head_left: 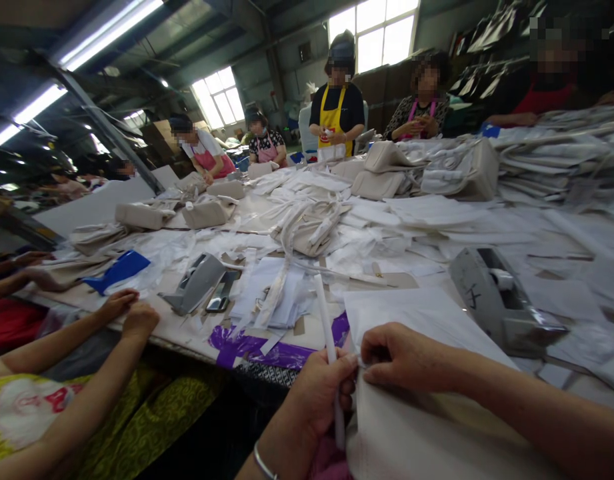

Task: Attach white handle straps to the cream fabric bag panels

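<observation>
My left hand [324, 387], with a silver bangle at the wrist, is closed around a long, narrow white strap [325, 317] that stands up out of the fist. My right hand [407, 357] has its fingers pinched together just beside the left fingertips; what lies between them is too small to make out. Beneath the right hand an off-white bag [407, 433] slopes toward me, partly hidden by the forearm. A sheet of white paper [427, 310] lies behind it on the table.
Grey tape dispensers stand at the right [507, 300] and left [199, 283], with a phone [221, 293] by the left one. Purple tape [237, 343] runs along the table edge. Bags [311, 230] and papers cover the table. A co-worker's hands [137, 317] are at left; others work opposite.
</observation>
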A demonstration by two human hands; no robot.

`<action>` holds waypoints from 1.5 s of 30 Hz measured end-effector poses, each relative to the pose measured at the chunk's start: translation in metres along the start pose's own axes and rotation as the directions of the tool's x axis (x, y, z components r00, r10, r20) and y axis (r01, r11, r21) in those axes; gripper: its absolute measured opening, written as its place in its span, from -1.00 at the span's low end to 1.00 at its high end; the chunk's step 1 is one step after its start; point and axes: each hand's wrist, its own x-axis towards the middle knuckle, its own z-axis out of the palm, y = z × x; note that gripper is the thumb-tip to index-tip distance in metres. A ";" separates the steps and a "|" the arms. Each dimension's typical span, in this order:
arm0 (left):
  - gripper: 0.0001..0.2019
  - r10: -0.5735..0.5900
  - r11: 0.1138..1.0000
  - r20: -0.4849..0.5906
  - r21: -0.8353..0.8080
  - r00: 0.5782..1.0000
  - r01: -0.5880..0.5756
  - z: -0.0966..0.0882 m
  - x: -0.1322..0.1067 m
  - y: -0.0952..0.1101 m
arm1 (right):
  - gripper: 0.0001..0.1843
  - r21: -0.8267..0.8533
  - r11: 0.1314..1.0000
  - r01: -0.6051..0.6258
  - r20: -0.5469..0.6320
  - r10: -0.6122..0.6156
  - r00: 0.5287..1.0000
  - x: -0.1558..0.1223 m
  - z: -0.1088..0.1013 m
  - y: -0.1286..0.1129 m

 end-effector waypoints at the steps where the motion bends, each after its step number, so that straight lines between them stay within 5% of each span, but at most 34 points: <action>1: -0.60 -0.001 1.000 0.002 -0.009 1.000 0.001 0.001 0.000 0.001 | -0.88 -0.008 1.000 0.001 -0.007 -0.001 1.000 0.000 0.000 -0.001; 45: -0.71 0.022 0.995 -0.044 0.098 0.999 -0.018 0.003 -0.002 0.002 | -0.76 0.043 0.997 0.063 -0.004 -0.063 0.998 0.005 0.004 0.007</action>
